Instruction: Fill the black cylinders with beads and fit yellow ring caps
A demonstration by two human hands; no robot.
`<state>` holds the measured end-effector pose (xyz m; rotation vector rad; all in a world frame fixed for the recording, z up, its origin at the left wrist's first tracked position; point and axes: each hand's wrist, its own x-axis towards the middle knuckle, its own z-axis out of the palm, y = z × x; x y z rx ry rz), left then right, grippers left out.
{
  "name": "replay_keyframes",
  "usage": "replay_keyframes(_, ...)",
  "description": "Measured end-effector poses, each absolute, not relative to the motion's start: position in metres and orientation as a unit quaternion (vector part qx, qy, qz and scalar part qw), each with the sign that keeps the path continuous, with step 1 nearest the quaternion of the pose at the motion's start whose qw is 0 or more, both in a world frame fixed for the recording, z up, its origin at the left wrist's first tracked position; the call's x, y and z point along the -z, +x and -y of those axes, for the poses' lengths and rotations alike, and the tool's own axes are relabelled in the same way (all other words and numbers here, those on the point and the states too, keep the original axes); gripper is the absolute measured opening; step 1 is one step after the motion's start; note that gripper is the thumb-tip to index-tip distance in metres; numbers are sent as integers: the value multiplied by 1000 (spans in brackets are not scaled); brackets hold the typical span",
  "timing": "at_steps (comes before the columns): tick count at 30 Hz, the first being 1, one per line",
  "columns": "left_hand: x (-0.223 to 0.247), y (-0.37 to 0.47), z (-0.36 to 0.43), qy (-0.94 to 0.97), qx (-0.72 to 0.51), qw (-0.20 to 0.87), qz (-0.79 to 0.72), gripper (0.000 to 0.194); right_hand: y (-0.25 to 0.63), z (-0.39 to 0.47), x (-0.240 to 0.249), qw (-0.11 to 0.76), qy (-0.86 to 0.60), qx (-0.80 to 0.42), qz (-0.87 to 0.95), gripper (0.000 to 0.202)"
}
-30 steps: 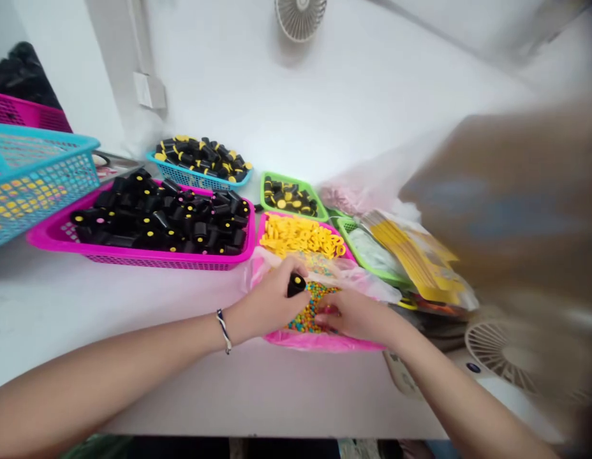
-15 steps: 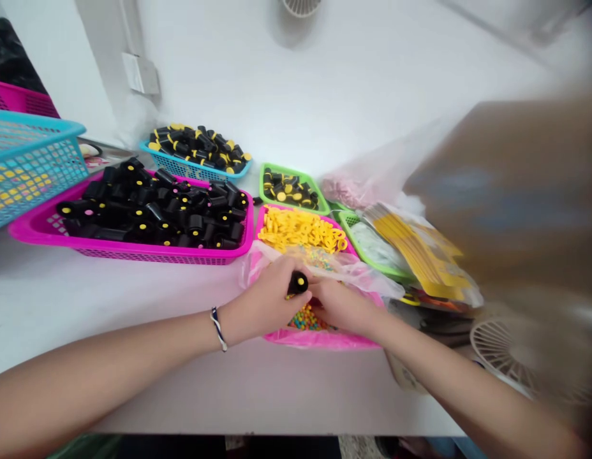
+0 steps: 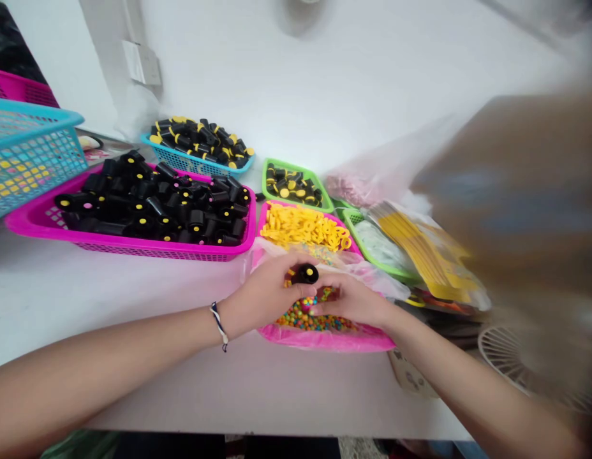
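Note:
My left hand [image 3: 272,290] is wrapped round a black cylindrical piece [image 3: 308,273] with a yellow dot on its end. Just to its right, my right hand [image 3: 346,298] has its fingers curled at a small pink object [image 3: 307,303], partly hidden by the fingertips. Both hands are over a pink basket [image 3: 325,341] lined with clear plastic. Small multicoloured beads [image 3: 319,320] lie in it below the fingers. Yellow ring-shaped pieces [image 3: 300,226] fill a pink basket right behind the hands.
A large magenta basket [image 3: 157,248] of black pieces stands left. Behind are a blue basket [image 3: 195,167] and a green basket [image 3: 298,200] of black-and-yellow pieces. Yellow packaging cards [image 3: 415,248] lie on the right, near a fan [image 3: 504,357] and a blurred brown shape [image 3: 525,191].
My right hand has moved slightly right and its fingers have spread from the left hand, showing the pink object and more beads. The black piece has shifted slightly right and up.

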<state>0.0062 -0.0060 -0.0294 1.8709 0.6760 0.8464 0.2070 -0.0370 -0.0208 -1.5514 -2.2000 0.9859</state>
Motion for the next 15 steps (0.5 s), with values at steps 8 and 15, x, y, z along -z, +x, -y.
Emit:
replay_keyframes(8,32,8,10,801,-282,447,-281,34,231,57,-1,222,-609,-408,643,34)
replay_keyframes(15,32,11,8,841,-232,406,-272,23,210,56,-28,154,-563,-243,775,25)
